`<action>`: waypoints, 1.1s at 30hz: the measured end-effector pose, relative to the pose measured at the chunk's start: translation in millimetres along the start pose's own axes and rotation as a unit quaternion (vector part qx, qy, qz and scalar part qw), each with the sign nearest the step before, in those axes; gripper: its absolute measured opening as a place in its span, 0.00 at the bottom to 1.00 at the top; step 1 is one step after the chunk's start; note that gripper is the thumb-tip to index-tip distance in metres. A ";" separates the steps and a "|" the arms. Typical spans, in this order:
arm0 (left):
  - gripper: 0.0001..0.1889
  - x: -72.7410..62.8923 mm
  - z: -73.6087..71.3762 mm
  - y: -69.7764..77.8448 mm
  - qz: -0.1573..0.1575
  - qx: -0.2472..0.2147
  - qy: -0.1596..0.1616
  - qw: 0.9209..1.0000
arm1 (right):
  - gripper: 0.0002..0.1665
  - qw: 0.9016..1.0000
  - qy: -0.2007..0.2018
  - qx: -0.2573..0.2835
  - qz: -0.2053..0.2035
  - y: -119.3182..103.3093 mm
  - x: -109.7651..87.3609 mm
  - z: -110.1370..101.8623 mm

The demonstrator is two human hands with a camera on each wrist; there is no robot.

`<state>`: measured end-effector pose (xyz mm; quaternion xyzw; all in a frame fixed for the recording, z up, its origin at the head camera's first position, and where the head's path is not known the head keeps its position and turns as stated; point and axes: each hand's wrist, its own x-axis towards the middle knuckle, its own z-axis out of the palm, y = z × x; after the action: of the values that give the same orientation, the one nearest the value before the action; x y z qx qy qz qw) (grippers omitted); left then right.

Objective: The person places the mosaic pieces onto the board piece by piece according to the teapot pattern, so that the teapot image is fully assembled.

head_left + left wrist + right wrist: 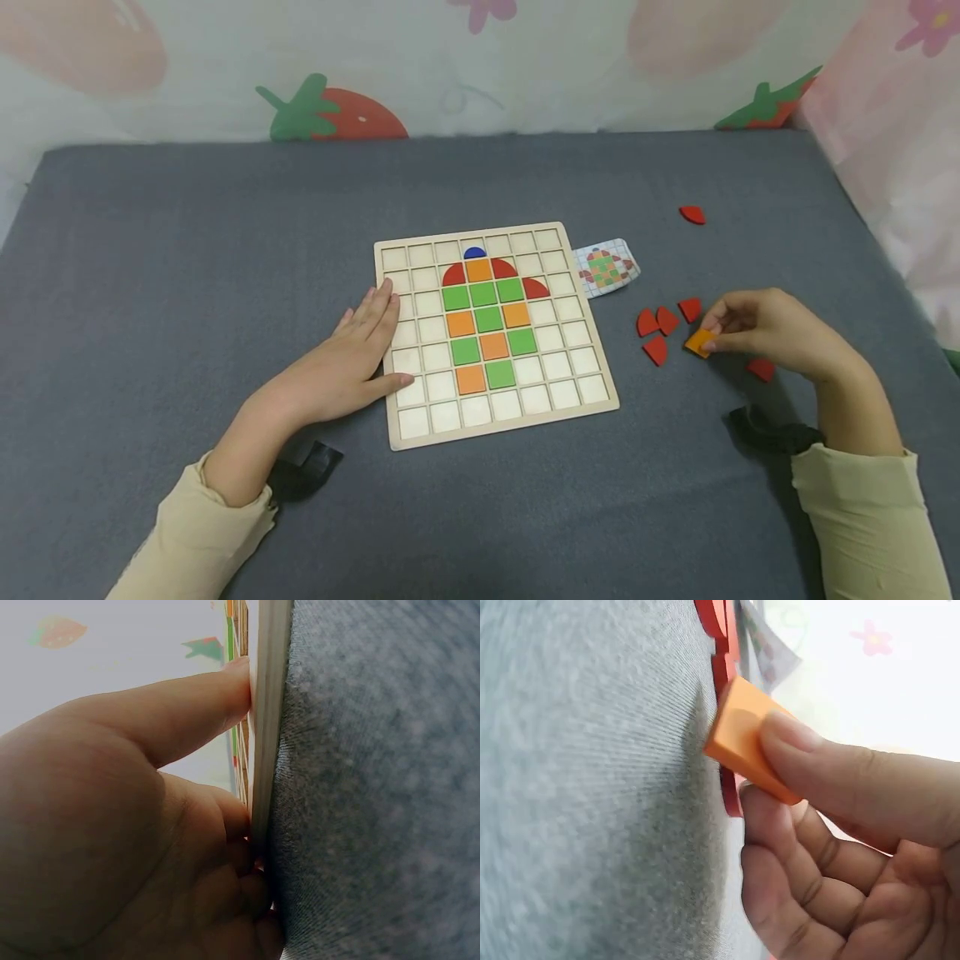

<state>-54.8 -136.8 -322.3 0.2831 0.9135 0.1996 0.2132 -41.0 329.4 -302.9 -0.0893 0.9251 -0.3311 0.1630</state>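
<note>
A wooden grid board (558, 364) lies on the grey cloth, with green, orange, red and blue tiles set in its middle cells. My left hand (341, 367) rests on the board's left edge, fingers extended and thumb on the frame. In the left wrist view the thumb (187, 709) touches the rim. To the right of the board, my right hand (780, 333) pinches an orange square tile (699, 342) between thumb and fingers. The right wrist view shows this orange tile tilted, its edge close to the cloth. Several red quarter-round tiles (666, 320) lie beside it.
A small pattern card (607, 267) lies at the board's right side, partly under its edge. One red tile (692, 215) is farther back, and another red tile (762, 369) sits beneath my right hand. Black straps hang near both wrists. A printed curtain borders the table's back.
</note>
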 end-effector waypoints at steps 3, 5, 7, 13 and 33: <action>0.45 -0.4 -0.6 0.0 0.000 -0.002 -0.002 1.000 | 0.06 1.000 0.009 0.012 0.006 -3.4 0.6 0.9; 0.45 -0.5 -0.8 -0.2 0.000 -0.002 -0.004 1.000 | 0.06 1.000 0.012 0.019 -0.001 -7.1 1.7 2.2; 0.45 -0.5 -0.8 -0.5 0.001 -0.001 -0.005 1.000 | 0.06 1.000 0.015 0.023 -0.012 -11.7 2.8 3.9; 0.45 -0.3 -0.7 -0.5 0.005 0.001 -0.007 1.000 | 0.06 0.998 0.013 0.033 -0.056 -28.9 7.4 12.9; 0.45 -3.1 -2.1 2.1 0.003 0.001 0.002 1.000 | 0.09 0.993 -0.041 0.019 -0.106 -92.5 51.0 57.6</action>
<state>-52.6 -137.6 -318.7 0.2858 0.9132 0.2001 0.2106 -62.3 211.1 -297.8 -0.1973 0.8967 -0.3596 0.1667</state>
